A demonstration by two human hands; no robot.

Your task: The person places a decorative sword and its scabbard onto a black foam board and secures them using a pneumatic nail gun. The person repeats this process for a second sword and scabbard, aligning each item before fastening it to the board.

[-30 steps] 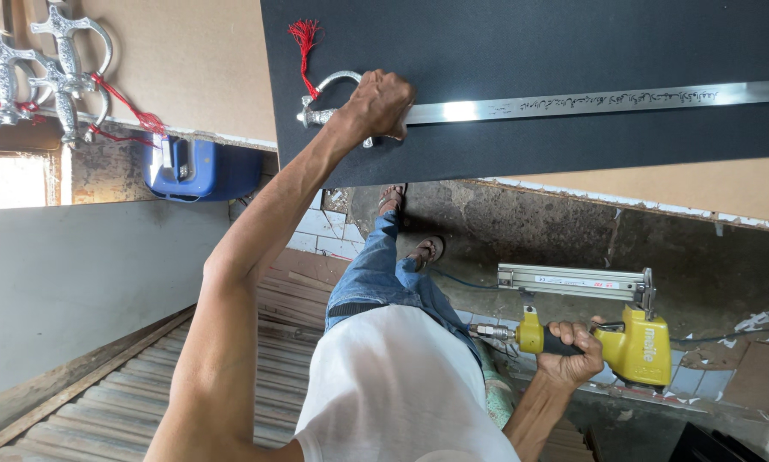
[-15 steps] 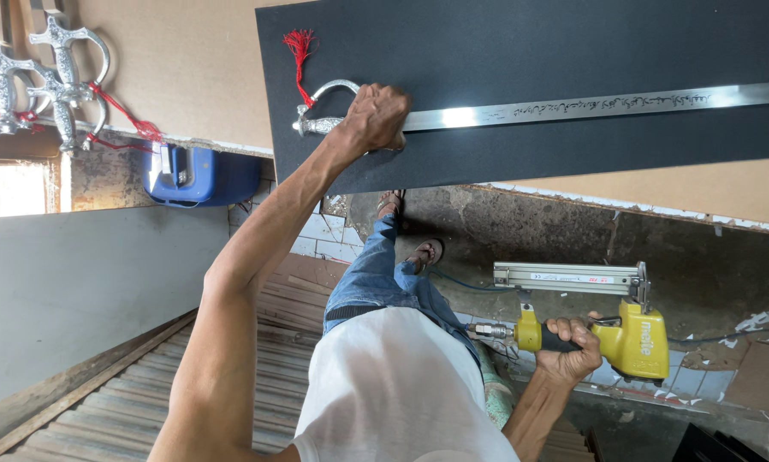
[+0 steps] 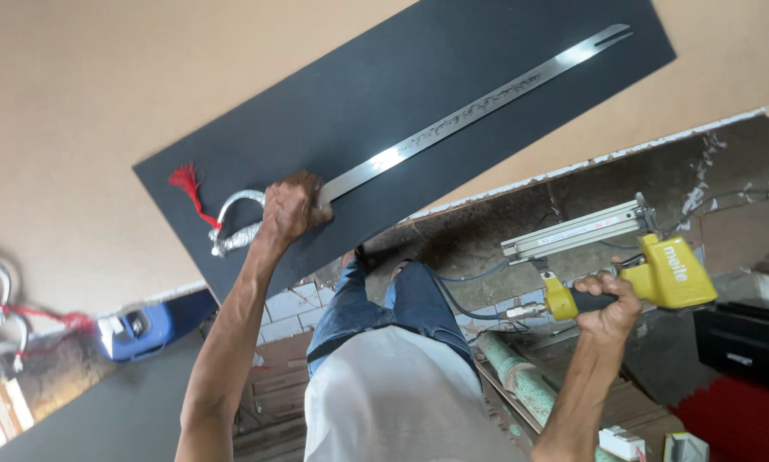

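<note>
**Sword Pinned to Dark Board as Nail Gun Is Held Ready**

Head view: a long, polished steel sword with a forked tip (image 3: 453, 120) is shown laid diagonally along a flat black rectangular board (image 3: 384, 77), which rests on a tan surface (image 3: 76, 111). The left hand (image 3: 292, 208) is pressed over the sword where blade meets curved silver guard, its fingers (image 3: 311, 198) clenched around that junction, apparently so that the piece is kept from sliding on the board. A red tassel (image 3: 187, 184) is seen trailing from the hilt, just left of the hand. The blade runs away from the fingers to the far right, its tip near the board's corner. Well apart, at the right, a yellow pneumatic nail gun with a long silver magazine (image 3: 632, 257) is gripped by the right hand (image 3: 608, 310), fingers wrapped fully around its handle, with the magazine pointing left, held clear of the board. Blue jeans (image 3: 384, 308) and a white shirt (image 3: 401, 393) are visible between the arms.
</note>
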